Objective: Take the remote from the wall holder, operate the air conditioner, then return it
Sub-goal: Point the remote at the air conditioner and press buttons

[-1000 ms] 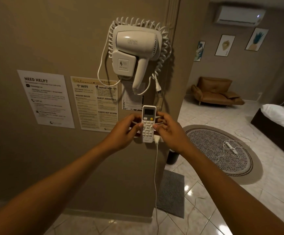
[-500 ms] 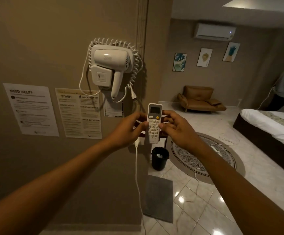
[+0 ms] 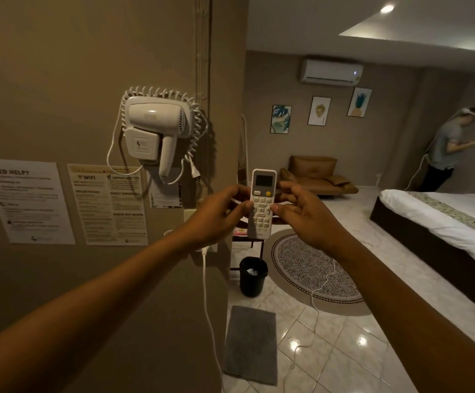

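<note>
The white remote [image 3: 263, 194] is held upright at chest height, with its dark screen on top and its buttons facing me. My left hand [image 3: 216, 214] grips its left edge, thumb on the keypad. On the other side, my right hand [image 3: 305, 215] pinches the right edge with thumb and fingers. The white air conditioner [image 3: 331, 71] hangs high on the far wall, above three pictures, with a small light lit at its right end. The remote's wall holder is hidden behind my left hand or out of sight.
A wall hair dryer [image 3: 156, 129] and paper notices [image 3: 108, 205] hang on the brown wall at left. A white cable [image 3: 206, 293] drops from a socket. On the floor: black bin [image 3: 252, 276], grey mat [image 3: 249, 344], round rug [image 3: 312, 268]. Bed [image 3: 440, 222] right; a person [image 3: 447, 148] stands beyond.
My view has swung right, away from the wall and toward the room. The remote has come off the wall area with both hands and now points toward the far wall.
</note>
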